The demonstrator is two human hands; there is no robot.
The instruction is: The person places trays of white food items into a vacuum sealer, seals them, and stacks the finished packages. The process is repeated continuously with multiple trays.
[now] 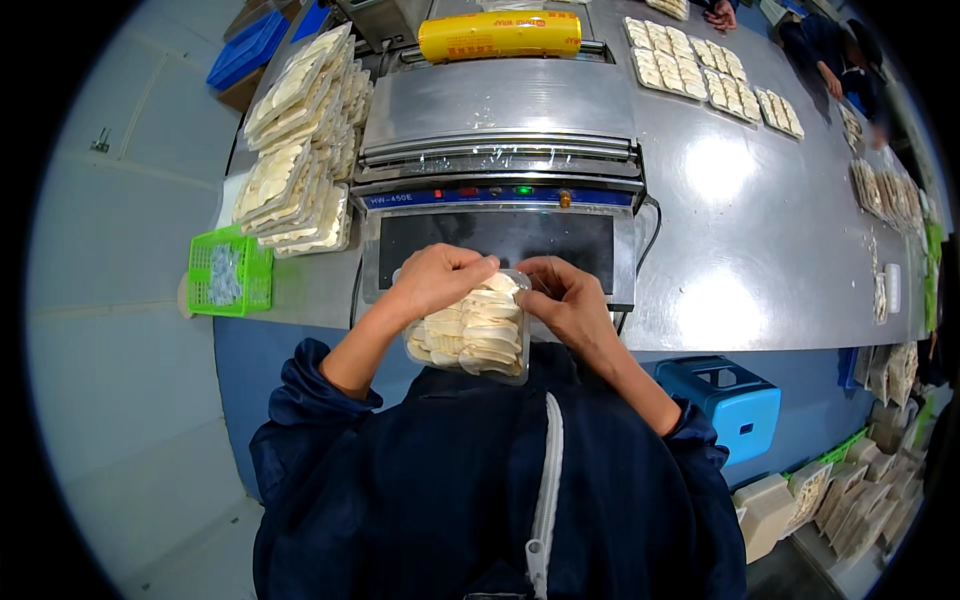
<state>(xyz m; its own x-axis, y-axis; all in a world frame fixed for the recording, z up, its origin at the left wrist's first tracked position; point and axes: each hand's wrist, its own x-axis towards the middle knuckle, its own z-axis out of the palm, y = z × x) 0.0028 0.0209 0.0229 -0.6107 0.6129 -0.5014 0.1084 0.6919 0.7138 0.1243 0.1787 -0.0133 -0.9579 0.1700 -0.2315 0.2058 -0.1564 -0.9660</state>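
Observation:
A clear plastic tray packed with rows of pale slices, which look like mushroom, is tilted in front of my chest at the front edge of a film wrapping machine. My left hand lies across its far left side, thumb over the far rim and fingers partly hidden. At the far right corner, the thumb and fingers of my right hand grip the rim. Whether clear film lies between those fingertips is too fine to tell. Just beyond both hands is the machine's black plate.
Stacked filled trays lean left of the machine, above a green basket of small clear packets. A yellow film roll sits behind. More trays lie on the steel table, with co-workers' hands beyond. A blue stool stands below.

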